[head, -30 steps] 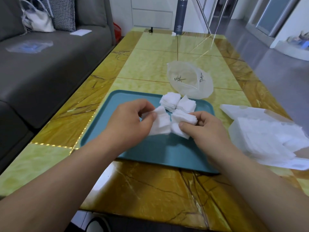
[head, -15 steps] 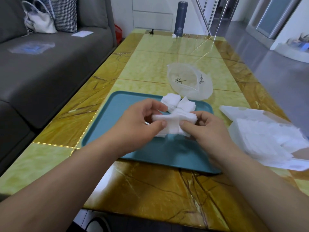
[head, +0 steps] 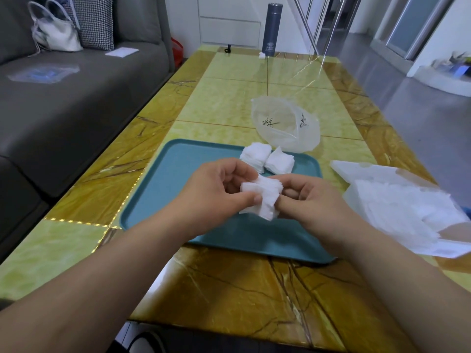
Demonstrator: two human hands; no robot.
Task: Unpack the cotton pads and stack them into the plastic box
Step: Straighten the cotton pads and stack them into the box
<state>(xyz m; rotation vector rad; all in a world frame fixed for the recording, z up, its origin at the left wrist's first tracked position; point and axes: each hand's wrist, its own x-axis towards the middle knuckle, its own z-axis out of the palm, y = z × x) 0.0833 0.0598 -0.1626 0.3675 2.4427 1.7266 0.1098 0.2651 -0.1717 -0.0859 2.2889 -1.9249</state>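
Currently left hand (head: 216,189) and right hand (head: 313,200) pinch one loose pad stack (head: 262,197) between curled fingers, just above the tray (head: 178,179).

Risk: the edges look staggered, so an uneven squeeze would likely fan it and drop pads.

Two stacks (head: 267,159) sit on the tray's far side. The glossy marble-look bench (head: 229,289) is under the tray. Open pad pack (head: 397,207) right of tray, translucent bag (head: 285,128) beyond it, flask (head: 272,29) farther, grey sofa (head: 76,98) left.

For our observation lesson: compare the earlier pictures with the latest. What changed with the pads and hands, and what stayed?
A second ago the left grip and right grip each held a separate bunch of pads; they brought them together and now both pinch one stack over the tray. The two piles at the tray's far edge and the plastic bag stayed put.
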